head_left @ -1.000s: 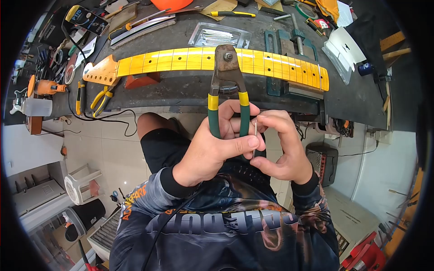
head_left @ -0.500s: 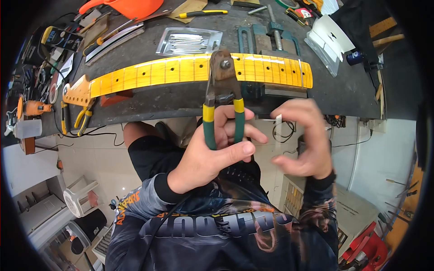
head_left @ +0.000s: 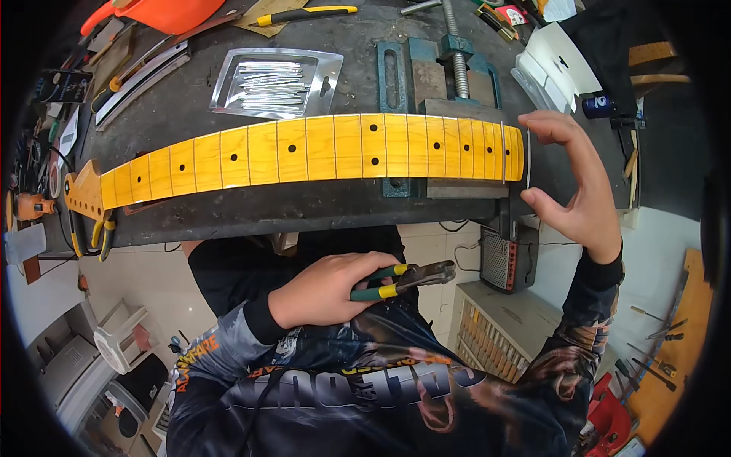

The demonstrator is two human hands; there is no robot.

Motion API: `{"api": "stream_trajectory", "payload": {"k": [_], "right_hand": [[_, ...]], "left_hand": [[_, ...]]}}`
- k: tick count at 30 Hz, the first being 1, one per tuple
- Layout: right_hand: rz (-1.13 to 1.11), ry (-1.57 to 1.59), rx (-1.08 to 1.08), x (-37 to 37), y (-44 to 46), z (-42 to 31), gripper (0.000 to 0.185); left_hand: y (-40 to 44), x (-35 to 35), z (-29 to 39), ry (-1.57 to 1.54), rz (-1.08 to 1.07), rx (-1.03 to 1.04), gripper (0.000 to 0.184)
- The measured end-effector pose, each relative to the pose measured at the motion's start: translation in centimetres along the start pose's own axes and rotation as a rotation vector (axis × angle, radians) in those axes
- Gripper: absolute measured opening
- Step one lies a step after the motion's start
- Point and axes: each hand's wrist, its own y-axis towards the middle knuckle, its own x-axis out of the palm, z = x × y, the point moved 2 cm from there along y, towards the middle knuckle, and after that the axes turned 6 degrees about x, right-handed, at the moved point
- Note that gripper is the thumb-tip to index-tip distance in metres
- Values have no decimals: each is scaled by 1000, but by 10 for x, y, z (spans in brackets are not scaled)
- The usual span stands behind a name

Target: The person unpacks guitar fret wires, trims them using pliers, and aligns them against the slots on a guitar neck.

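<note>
A guitar neck point(head_left: 331, 158) with a glossy yellow fretboard and black dot inlays lies across the bench, its headstock point(head_left: 84, 190) at the left. Down near my lap, my left hand point(head_left: 324, 289) is wrapped around the green and yellow handles of end nippers point(head_left: 426, 276), whose jaws point right. Just past the neck's right end, my right hand point(head_left: 582, 175) holds a thin fret wire point(head_left: 528, 156) by its two ends, between thumb and forefinger. Another silver wire point(head_left: 503, 152) lies across the fretboard close to that end.
Beneath the neck is a green bench vise point(head_left: 457, 91). Behind it lies a clear plastic pack point(head_left: 278, 82) of silver fret wires. A yellow-black knife point(head_left: 304, 15) and an orange container point(head_left: 171, 11) are at the back. Yellow-handled pliers point(head_left: 103, 236) hang at the bench's left edge.
My left hand has lowered the nippers from in front of the neck toward my lap, turning them sideways. My right hand has moved right and forward to the neck's end. The view has shifted.
</note>
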Motion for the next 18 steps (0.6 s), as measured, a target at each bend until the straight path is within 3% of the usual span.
{"api": "stream_trajectory", "payload": {"k": [3,6,18], "right_hand": [[-22,11,20,1,1,3,68],[-31,21,30,2,1,2,68],[-39,38,60,6,5,0,68]], "left_hand": [[8,-8,0,28,-135,-130,58],[11,-13,-4,49,-115,-41,59],[12,-14,-11,24,-75,-96,62]]}}
